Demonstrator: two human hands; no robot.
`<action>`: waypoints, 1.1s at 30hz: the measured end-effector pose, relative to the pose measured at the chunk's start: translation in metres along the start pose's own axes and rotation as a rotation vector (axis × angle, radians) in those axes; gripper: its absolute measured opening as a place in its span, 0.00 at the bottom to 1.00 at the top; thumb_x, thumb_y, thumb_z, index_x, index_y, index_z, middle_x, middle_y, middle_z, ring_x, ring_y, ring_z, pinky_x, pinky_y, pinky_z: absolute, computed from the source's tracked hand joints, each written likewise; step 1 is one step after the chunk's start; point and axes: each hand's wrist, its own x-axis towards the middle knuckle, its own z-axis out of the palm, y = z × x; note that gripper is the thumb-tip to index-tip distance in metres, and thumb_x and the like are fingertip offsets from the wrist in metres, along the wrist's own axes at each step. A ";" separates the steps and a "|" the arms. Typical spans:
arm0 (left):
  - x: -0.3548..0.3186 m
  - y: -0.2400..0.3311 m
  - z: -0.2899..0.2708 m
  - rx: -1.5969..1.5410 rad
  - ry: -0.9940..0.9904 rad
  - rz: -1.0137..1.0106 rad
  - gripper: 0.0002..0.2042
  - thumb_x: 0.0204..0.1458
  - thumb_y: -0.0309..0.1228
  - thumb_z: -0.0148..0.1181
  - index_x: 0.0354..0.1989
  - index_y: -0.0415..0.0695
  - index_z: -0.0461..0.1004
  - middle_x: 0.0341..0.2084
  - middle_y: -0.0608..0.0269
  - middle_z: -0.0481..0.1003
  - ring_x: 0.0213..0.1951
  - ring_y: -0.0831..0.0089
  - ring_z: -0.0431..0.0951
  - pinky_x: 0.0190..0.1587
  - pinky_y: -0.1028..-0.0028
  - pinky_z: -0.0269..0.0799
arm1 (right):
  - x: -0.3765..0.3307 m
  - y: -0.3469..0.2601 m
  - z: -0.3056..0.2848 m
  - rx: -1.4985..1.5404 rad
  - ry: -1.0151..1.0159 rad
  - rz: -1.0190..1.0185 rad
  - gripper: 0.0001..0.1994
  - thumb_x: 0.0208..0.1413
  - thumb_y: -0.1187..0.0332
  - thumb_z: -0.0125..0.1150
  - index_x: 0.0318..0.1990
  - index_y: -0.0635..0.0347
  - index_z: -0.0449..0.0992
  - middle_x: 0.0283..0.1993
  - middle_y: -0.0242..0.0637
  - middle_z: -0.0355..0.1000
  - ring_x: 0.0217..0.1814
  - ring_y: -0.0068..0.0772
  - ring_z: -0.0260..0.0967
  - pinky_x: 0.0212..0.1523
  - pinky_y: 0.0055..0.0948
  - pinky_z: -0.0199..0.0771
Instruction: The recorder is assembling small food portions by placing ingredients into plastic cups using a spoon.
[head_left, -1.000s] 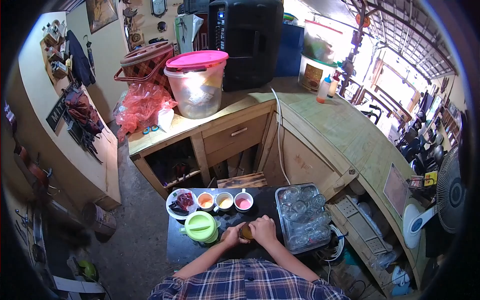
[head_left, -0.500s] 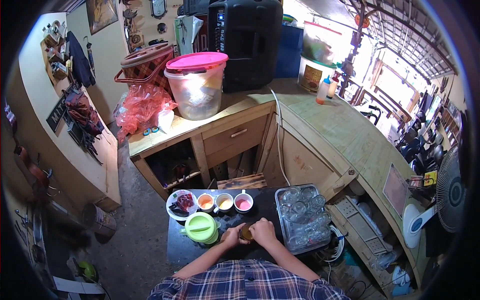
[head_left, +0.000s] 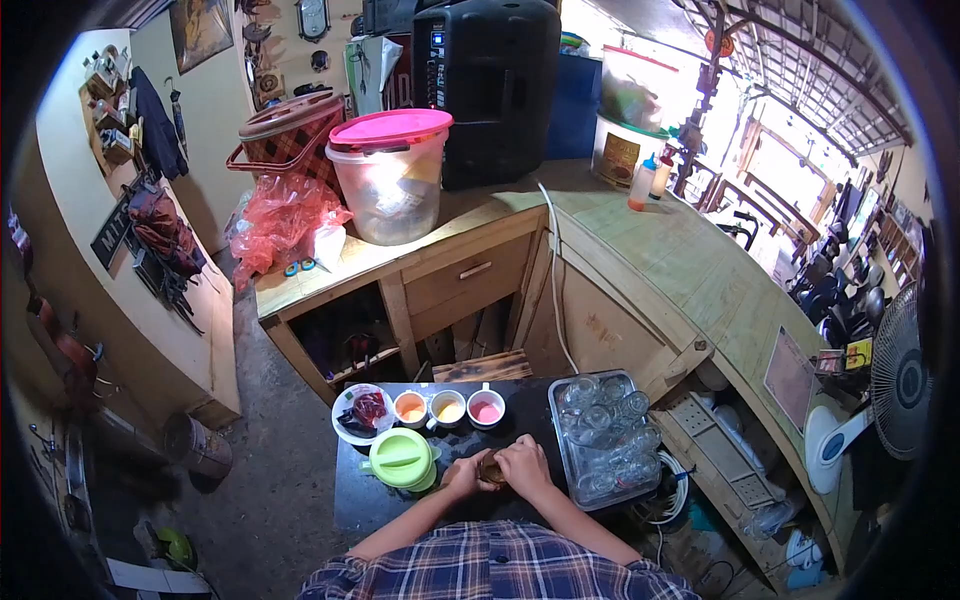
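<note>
My left hand [head_left: 464, 475] is closed round the side of a small round amber-brown container [head_left: 490, 470], held low over the black table [head_left: 390, 512]. The closed fingers of my right hand [head_left: 522, 466] grip its right side and upper rim, hiding part of it. Left of my hands stands a lime-green lidded pitcher [head_left: 402, 458]. Beyond them, three white cups stand in a row: one with orange contents [head_left: 409, 407], one with pale yellow [head_left: 447, 407] and one with pink [head_left: 486, 407]. A white plate [head_left: 345, 428] bears a dark red plastic-wrapped bundle [head_left: 368, 409].
Close on my right, a clear plastic tray [head_left: 588, 497] holds several glass jars or tumblers [head_left: 605, 420]. A wooden counter [head_left: 640, 250] wraps round ahead and to the right, bearing a pink-lidded tub [head_left: 388, 190], a black speaker [head_left: 500, 90] and squeeze bottles [head_left: 642, 185]. A fan [head_left: 895, 370] stands far right.
The container has tilted slightly in my hands, so less of its amber top shows. My right hand has shifted slightly left over it. The view has moved a little; the other things stay put.
</note>
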 end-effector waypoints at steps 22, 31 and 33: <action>0.000 -0.001 0.001 0.014 0.030 0.017 0.44 0.31 0.41 0.78 0.62 0.53 0.64 0.45 0.53 0.77 0.47 0.57 0.78 0.49 0.63 0.73 | 0.004 0.000 -0.008 -0.080 0.036 -0.059 0.08 0.49 0.64 0.61 0.26 0.56 0.81 0.29 0.34 0.76 0.40 0.38 0.70 0.39 0.41 0.68; -0.003 0.007 -0.002 0.019 0.010 -0.019 0.43 0.30 0.41 0.78 0.62 0.54 0.65 0.44 0.54 0.78 0.48 0.57 0.78 0.49 0.63 0.73 | 0.007 0.004 -0.007 -0.094 0.108 -0.116 0.07 0.47 0.65 0.63 0.25 0.57 0.80 0.28 0.33 0.75 0.40 0.37 0.68 0.40 0.39 0.65; -0.004 0.011 -0.005 0.021 0.011 -0.016 0.43 0.30 0.41 0.78 0.61 0.54 0.65 0.44 0.53 0.78 0.48 0.57 0.78 0.49 0.63 0.73 | 0.008 0.004 -0.007 -0.033 0.163 -0.153 0.07 0.47 0.65 0.63 0.25 0.57 0.80 0.28 0.33 0.75 0.40 0.37 0.68 0.40 0.39 0.65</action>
